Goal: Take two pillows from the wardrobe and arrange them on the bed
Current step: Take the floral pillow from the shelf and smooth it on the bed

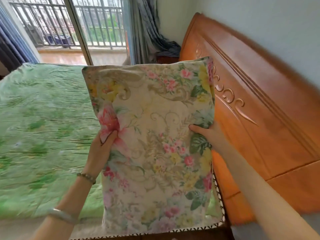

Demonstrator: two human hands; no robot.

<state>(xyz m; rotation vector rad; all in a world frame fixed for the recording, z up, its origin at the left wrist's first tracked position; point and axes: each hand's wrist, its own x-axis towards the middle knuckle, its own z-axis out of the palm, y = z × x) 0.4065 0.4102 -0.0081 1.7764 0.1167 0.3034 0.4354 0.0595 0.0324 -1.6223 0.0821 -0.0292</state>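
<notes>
While the floral pillow (155,135) stood on end in the middle of the frame, both hands clamped it from opposite sides, well apart from each other. The left hand (101,151), at centre left, pinched the pillow's left edge, its thumb pressed into a large pink flower on the front and its fingers hidden behind the cloth. The right hand (207,134), at centre right, gripped the right edge in the same way, thumb on the front and fingers out of sight behind. A beaded bracelet (86,177) circled the left wrist, and a pale bangle (62,215) sat lower on that forearm. The pillow was held over the head end of the bed (43,127), whose crinkled green cover filled the left of the frame; whether its lower end touched the bed could not be told. Just to its right, the carved orange wooden headboard (259,110) ran along the pale wall. At the bottom, a dark-and-white trimmed edge (220,201) showed beside the pillow. In the upper left, a glass door (78,32) looked onto a railed balcony, with a grey curtain (147,32) hanging at upper centre.
</notes>
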